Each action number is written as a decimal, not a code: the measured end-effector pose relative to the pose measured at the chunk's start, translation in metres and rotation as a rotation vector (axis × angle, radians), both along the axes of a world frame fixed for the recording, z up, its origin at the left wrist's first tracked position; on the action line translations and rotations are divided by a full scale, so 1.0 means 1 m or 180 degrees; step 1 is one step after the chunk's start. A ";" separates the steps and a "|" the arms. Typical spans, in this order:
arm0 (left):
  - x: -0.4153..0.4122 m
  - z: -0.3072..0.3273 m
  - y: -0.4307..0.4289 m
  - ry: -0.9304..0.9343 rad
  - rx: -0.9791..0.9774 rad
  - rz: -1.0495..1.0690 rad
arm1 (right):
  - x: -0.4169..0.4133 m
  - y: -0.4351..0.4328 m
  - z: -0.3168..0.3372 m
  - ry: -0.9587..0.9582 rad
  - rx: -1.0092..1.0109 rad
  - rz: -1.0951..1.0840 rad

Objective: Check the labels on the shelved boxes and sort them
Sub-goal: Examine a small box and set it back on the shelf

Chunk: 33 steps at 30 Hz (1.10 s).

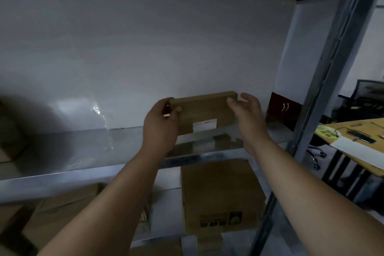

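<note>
A flat brown cardboard box (pixel 204 110) stands on its long edge on the shiny metal shelf (pixel 83 151), close to the white back panel. A white label (pixel 204 125) shows on its front face, low and right of centre. My left hand (pixel 161 124) grips the box's left end, thumb on the front face. My right hand (pixel 248 114) is at the box's right end, thumb touching the upper right corner and fingers relaxed beside it.
A bigger cardboard box (pixel 220 195) sits on the shelf below, with more brown boxes (pixel 60 214) to its left. A grey metal upright (pixel 324 93) bounds the shelf on the right. Beyond it stand a yellow table (pixel 357 143) and office chairs.
</note>
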<state>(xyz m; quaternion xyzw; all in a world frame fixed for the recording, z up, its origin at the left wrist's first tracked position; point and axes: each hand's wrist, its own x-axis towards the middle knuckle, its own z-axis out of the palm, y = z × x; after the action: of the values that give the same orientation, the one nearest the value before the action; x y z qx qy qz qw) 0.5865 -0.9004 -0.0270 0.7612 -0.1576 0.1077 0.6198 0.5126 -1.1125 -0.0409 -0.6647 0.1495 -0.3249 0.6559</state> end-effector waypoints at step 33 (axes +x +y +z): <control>-0.017 -0.025 0.250 0.0111 -0.1502 0.0281 | 0.014 0.279 -0.035 -0.0458 0.0251 0.0395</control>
<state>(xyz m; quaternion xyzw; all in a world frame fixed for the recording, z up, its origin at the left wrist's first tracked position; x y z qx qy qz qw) 0.5692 -0.6499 -0.0521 0.6032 -0.0838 0.1554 0.7778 0.5270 -0.8336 -0.0761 -0.6213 0.0732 -0.3244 0.7095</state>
